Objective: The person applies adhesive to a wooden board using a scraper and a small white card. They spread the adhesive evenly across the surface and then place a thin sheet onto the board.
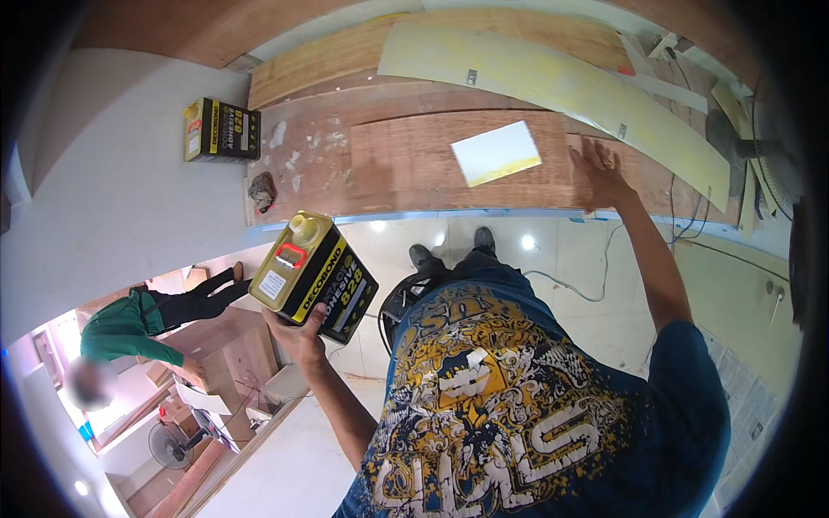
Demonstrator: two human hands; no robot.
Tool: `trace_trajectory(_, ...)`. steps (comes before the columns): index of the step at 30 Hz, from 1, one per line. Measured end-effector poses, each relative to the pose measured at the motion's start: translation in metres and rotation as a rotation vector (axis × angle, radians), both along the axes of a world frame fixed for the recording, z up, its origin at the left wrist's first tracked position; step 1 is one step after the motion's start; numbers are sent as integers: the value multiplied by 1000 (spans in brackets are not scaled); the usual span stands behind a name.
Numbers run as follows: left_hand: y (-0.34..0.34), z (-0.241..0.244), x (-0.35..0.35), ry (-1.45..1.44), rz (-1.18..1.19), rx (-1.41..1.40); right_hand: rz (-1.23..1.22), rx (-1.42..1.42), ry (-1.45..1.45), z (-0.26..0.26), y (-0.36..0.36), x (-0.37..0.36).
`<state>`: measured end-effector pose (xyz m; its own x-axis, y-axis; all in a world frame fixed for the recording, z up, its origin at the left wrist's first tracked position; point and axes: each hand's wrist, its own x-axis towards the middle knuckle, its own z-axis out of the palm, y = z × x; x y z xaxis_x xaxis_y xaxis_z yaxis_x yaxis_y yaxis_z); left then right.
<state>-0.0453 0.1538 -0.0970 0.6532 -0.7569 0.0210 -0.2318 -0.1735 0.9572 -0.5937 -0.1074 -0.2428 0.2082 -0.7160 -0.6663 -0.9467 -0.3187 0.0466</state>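
Note:
My left hand (pixel 296 331) grips a black and yellow metal can of Decobond contact adhesive (pixel 337 288), tilted beside the workbench. The can has a pale spout and a red handle on top. Over a plywood panel (pixel 414 152) on the bench, my right hand (pixel 599 175) is spread with its fingers apart; whether it touches the wood I cannot tell. To its left lies a white rectangular sheet (pixel 497 147) with a yellowish smear along its near edge. A long pale-yellow laminate strip (pixel 550 84) stretches behind that hand.
Another adhesive can (pixel 227 133) stands at the bench's left end, near a crumpled rag (pixel 262 191). A fan (pixel 774 152) is at far right. Cables (pixel 605 272) trail over the tiled floor. At lower left, a person in green (pixel 123 327) bends over wooden cabinetry near another fan (pixel 173 445).

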Motion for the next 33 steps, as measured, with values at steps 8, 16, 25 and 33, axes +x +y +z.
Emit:
trace_trajectory(8,3,-3,16,-1,-61,18,-785,-191,-1173,-69,-22,24)
trace_trajectory(16,10,-10,23,18,-88,-21,-834,-224,-1166,-72,-5,154)
trace_trajectory(25,15,-21,46,-6,-156,39,-447,-299,-848,-97,3,271)
trace_trajectory(33,19,-21,48,-85,-168,-43,46,-350,-539,-59,-21,124)
